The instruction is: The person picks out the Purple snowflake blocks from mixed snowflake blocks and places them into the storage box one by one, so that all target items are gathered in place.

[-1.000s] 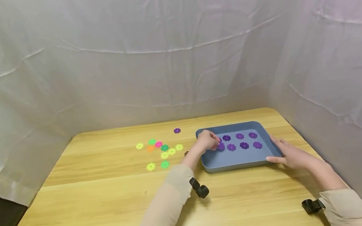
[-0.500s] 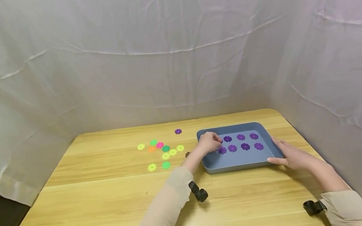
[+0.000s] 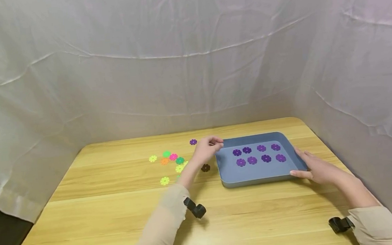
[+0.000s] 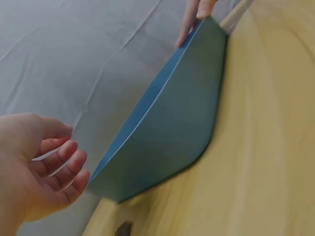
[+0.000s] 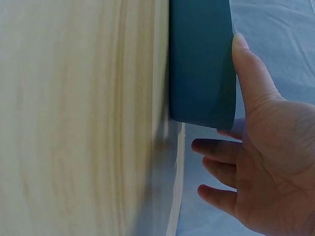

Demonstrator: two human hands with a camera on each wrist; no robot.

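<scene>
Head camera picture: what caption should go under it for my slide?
Eight purple flowers lie in a blue tray; the right hand steadies it, the left hand hovers beside it.

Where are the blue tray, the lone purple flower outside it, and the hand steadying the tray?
blue tray [image 3: 257,179], head view, near wall.
purple flower [image 3: 193,142], head view, its centre, on the table.
right hand [image 3: 317,168], head view, back of the hand.
</scene>
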